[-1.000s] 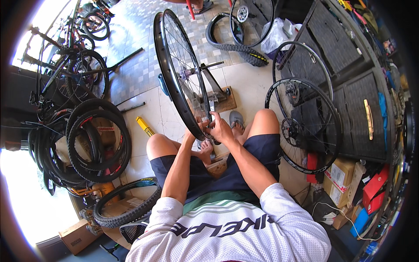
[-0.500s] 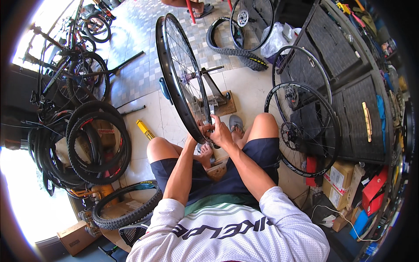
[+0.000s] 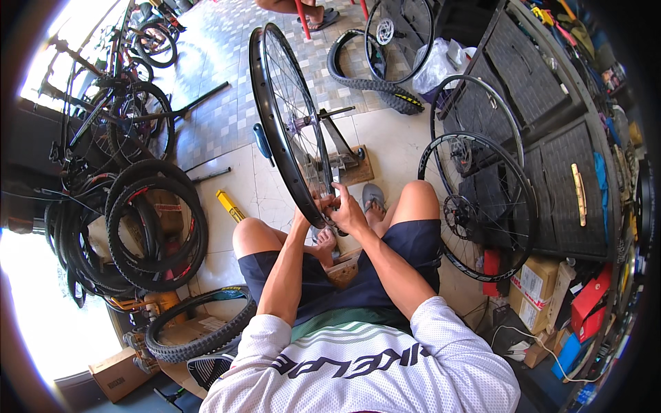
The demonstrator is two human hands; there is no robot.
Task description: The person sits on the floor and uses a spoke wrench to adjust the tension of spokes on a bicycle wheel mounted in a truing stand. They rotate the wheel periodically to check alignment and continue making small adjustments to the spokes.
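Observation:
A black bicycle wheel (image 3: pixel 273 131) with thin spokes stands upright in a metal truing stand (image 3: pixel 339 135), whose wooden base (image 3: pixel 359 167) rests on the floor between my feet. At the near end of the rim, my left hand (image 3: pixel 303 217) reaches round, its fingers curled at the rim and partly hidden behind it. My right hand (image 3: pixel 350 215) is at the rim's right side, close to my left fingertips. Its fingers are bent together in a pinch at the spoke ends; whatever small thing is between them is too small to make out.
Two more wheels (image 3: pixel 476 268) lean against dark drawers (image 3: pixel 561 186) at right. Several tyres (image 3: pixel 155 265) hang at left, near parked bikes (image 3: pixel 113 117). A yellow box (image 3: pixel 230 206) lies by my left knee. A loose tyre (image 3: pixel 396 96) lies farther ahead; another person's foot (image 3: pixel 315 15) shows beyond.
The view has shifted very slightly. Both hands stay at the near end of the wheel rim, with little visible change.

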